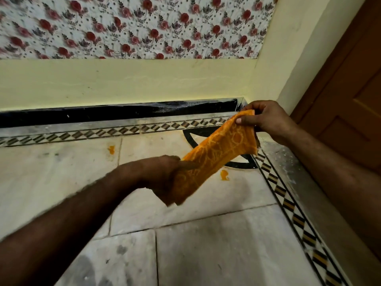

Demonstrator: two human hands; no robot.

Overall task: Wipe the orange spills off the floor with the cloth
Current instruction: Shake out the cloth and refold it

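The left forearm lies from 8 o'clock up toward the middle of the view, wrist bent. At 10 o'clock from its fist a smaller orange spill (111, 149) sits on the pale stone floor (206, 244), close to the patterned border strip (82, 134) that runs under the black skirting (123, 114). The left hand (162, 178) is clenched round the lower end of the orange cloth (218, 153), which is pulled taut in the air toward 1 o'clock, clear of the floor. At 3 o'clock from that hand, just under the cloth, a larger orange spill (224, 175) lies beside a black inlaid curve. The right hand (270, 120) pinches the cloth's upper corner between thumb and curled fingers, its forearm running off toward 4 o'clock. The border turns the room's corner at 1 o'clock and runs to 5 o'clock, alongside a brown door (354, 100). Open tiles spread toward 6 o'clock.
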